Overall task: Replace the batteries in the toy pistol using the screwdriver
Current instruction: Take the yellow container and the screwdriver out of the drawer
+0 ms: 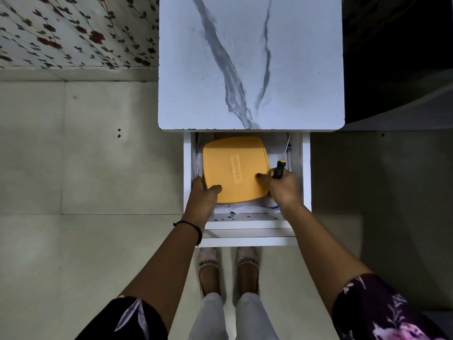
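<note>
Pale floor tiles [73, 155] fill most of the view. A wall with a red flower print [73, 28] sits at 10 o'clock. At 12 o'clock stands a white marble-patterned surface [250, 57] with grey veins. Just below its near edge, at the centre, an open white drawer [187, 168] is pulled out toward the person. A yellow box [235, 168] with its lid on takes up most of the drawer and rests on white cloth [245, 209].

The left grip [203, 192] is at the box's 8 o'clock corner, with the thumb lying on the lid and the fingers curled down over the left side. The right grip [282, 187] is at the box's 4 o'clock edge. Its thumb presses on the lid and its fingers are wrapped round the handle of the screwdriver [280, 168].

The screwdriver has a black handle with a yellow band and is at 3 o'clock of the box, inside the drawer's right side. Its thin metal shaft points to 12 o'clock, toward the edge of the surface. A black thread band [196, 229] circles the left wrist. Two beaded shoes [208, 266] show at 6 o'clock.
</note>
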